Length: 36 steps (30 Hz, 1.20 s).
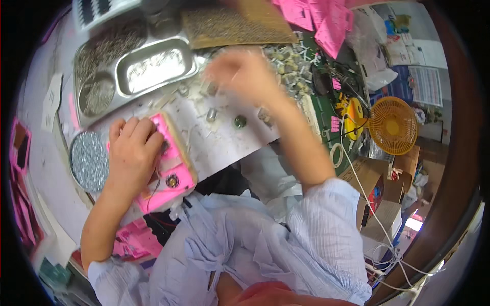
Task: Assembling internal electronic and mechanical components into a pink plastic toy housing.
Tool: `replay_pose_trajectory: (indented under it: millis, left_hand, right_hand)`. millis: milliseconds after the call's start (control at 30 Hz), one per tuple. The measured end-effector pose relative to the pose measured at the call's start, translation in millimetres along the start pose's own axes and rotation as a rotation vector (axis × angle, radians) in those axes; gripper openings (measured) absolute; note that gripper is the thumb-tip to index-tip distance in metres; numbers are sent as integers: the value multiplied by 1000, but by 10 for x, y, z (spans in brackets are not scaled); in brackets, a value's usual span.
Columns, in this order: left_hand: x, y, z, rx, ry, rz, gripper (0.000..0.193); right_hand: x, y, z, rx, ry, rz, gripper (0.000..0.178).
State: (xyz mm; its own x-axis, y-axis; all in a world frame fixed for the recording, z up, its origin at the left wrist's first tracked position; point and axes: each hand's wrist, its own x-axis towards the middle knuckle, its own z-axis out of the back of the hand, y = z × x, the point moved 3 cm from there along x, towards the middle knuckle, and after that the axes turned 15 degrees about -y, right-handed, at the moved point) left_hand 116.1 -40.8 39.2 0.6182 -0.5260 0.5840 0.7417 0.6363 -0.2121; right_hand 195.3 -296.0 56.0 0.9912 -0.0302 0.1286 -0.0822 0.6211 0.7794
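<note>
My left hand (131, 150) lies over a bright pink plastic casing (176, 171) at the table's near edge, its fingers bent down on the casing's upper part. A small round metal part and thin wires show in the casing's lower half. My right hand (240, 74) is smeared by motion between the metal tray and a heap of small motor-like metal parts (291, 69); its fingers and anything in them cannot be made out. Below it, a single small metal cylinder (211, 115) and a dark green round piece (240, 121) lie on the white sheet.
A steel compartment tray (122, 94) with small metal pieces stands at the back left, beside a round dish of silvery bits (89, 160). Behind lies a brown board (237, 28) covered in small parts. A yellow basket (393, 125), a cable and cardboard boxes (370, 176) are at right.
</note>
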Motion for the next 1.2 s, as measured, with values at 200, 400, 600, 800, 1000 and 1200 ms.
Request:
replay_pose_trajectory:
  millis: [200,400,600,800,1000,1200]
  left_hand:
    - [317,68,-124,-121,125,-124,10]
    - [328,180,-96,-131,189,-42,9]
    - [190,255,-109,-214,130,-53,25]
    - [28,334,43,-251,19,4,31]
    - [121,238,430,-345,-247,198,44]
    - [373,24,912,-577,85,488,53]
  right_hand:
    - [1987,-2205,2235,-1133,-458,-397,41]
    - [2169,-3661,2363,-1387,-129,-296,44]
    - [2684,-2850,3260,-1361,-259,47,51]
    - [1746,-790,3541,-153,-511,72,31]
    - [-287,776,2242,-3,-202,193,38]
    - [-211,1153,618,483,439,216,43]
